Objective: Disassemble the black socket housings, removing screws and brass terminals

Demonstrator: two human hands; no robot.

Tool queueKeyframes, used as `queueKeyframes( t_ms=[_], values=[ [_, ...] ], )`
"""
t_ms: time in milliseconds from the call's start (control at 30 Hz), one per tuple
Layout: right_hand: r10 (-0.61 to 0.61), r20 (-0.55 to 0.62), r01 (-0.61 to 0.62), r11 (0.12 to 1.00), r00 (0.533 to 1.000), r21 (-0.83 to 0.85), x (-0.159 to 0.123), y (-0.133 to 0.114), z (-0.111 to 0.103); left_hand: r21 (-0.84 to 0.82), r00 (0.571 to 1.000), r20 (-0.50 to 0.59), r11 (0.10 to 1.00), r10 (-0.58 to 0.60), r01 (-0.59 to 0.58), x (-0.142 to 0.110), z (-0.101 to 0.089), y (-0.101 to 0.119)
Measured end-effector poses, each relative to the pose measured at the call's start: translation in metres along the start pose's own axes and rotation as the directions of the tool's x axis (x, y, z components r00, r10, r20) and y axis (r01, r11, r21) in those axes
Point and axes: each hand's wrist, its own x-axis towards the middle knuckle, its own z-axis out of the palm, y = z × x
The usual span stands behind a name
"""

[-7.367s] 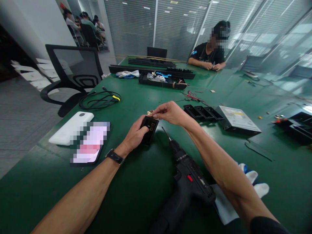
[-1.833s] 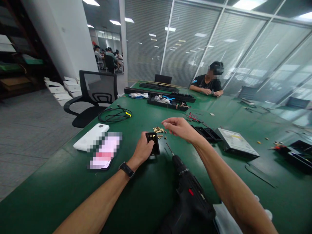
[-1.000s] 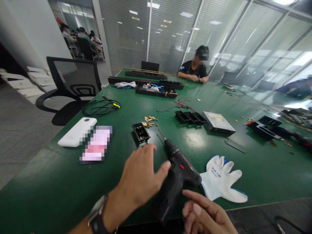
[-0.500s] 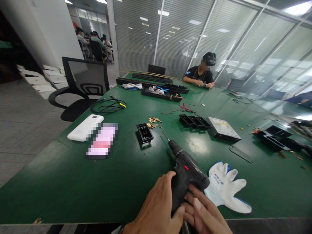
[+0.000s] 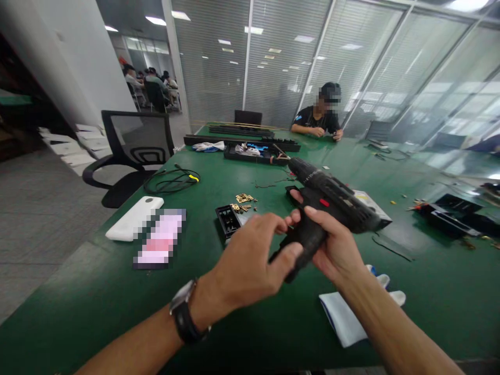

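Note:
My right hand wraps around the grip of a black cordless drill with a red button, raised above the table. The drill points away to the upper left, its bit bright and thin. At the lower end of the handle, my left hand is closed, its thumb lying on the handle and its fingers curled beside it. Partly behind the left hand sits a small black housing. Several brass pieces lie beyond it. Under my right forearm, a white work glove is partly covered.
A white power bank, a phone and a coiled black cable lie to the left. Black parts lie at the right. Behind the drill, a metal box is partly hidden. A person sits across the table.
The drill has been lifted up and to the right, away from the table's near edge. My right hand now holds the grip, while my left hand has moved down toward the handle's end.

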Motion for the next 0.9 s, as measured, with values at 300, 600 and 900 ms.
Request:
queueKeyframes(
  t_ms=[300,600,900],
  values=[
    [0.091,0.055,-0.094,0.993,0.994,0.074,0.045,0.032,-0.055,0.467,0.932,0.319,0.884,-0.175,0.007,0.099,0.005,-0.158],
    [0.079,0.099,-0.089,0.99,0.992,0.11,0.041,0.032,-0.064,0.419,0.859,0.487,0.905,-0.157,-0.073,0.127,0.032,-0.183],
    [0.061,0.114,-0.069,0.996,0.992,0.065,0.038,0.036,-0.062,0.308,0.975,0.152,0.945,-0.162,0.109,0.126,0.027,-0.172]
  ],
)
